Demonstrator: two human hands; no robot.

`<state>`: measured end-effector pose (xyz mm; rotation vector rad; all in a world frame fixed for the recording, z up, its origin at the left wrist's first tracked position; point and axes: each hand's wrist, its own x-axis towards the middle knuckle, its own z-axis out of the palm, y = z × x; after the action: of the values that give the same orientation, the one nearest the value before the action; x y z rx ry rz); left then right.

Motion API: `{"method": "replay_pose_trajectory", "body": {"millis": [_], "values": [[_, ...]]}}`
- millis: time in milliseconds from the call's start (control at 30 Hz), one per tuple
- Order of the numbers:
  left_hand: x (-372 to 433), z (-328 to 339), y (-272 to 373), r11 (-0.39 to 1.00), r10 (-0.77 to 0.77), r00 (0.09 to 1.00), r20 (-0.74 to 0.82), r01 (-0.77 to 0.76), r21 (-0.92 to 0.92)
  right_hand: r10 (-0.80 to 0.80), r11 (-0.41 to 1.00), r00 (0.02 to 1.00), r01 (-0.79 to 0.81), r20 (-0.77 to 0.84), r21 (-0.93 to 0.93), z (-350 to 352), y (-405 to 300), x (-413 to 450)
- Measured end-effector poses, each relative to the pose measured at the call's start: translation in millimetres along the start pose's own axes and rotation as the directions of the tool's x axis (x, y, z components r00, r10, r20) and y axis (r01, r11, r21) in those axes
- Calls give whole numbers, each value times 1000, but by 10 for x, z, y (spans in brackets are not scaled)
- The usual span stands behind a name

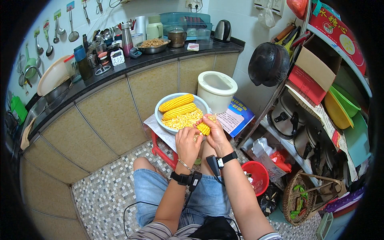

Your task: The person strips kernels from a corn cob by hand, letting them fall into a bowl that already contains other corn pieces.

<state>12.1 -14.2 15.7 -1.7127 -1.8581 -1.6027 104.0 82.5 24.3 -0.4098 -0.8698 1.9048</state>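
A partly shelled corn cob is held over the near rim of a pale blue plastic basin. My right hand grips it from the right, thumb along the top. My left hand curls against its left end, where a bare patch of cob shows by the fingertips; those fingers are partly hidden. Inside the basin, two whole yellow ears of corn lie side by side at the back, with loose corn kernels heaped in front of them.
The basin rests on a paper-covered red plastic stool. Behind it stands a lidded white bucket. A red bin is right of my knee, beside a wicker basket with peppers. A crowded shelf rack rises at right; a dark counter runs behind.
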Motion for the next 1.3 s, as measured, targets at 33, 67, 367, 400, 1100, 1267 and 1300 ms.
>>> {"method": "replay_pose_trajectory", "body": {"millis": [33, 67, 367, 400, 1100, 1267, 1300], "values": [[1, -3, 3, 1000, 0, 1000, -6, 0, -2, -1, 1000, 1000, 1, 0, 0, -4, -2, 0], [2, -6, 3, 1000, -1, 1000, -11, 0, -4, 0, 1000, 1000, 0, 1, -6, -10, -2, -1], [19, -38, -34, 999, 4, 1000, -3, -5, -39, 4, 1000, 1000, -4, 11, -22, -16, 8, -1], [18, -38, -39, 999, 5, 1000, -2, -5, -39, 4, 1000, 1000, -4, 14, -20, -18, 11, 3], [234, 36, -621, 919, -378, 919, 115, 387, -72, -10, 1000, 1000, 10, 4, -21, -24, 13, 32], [-63, 259, -551, 856, -271, 864, 424, 418, -305, 4, 1000, 1000, -4, 24, -7, -106, 26, 36], [-64, 282, -524, 849, -257, 855, 451, 422, -317, -4, 1000, 1000, 4, 28, -3, -91, 20, 34]]}}
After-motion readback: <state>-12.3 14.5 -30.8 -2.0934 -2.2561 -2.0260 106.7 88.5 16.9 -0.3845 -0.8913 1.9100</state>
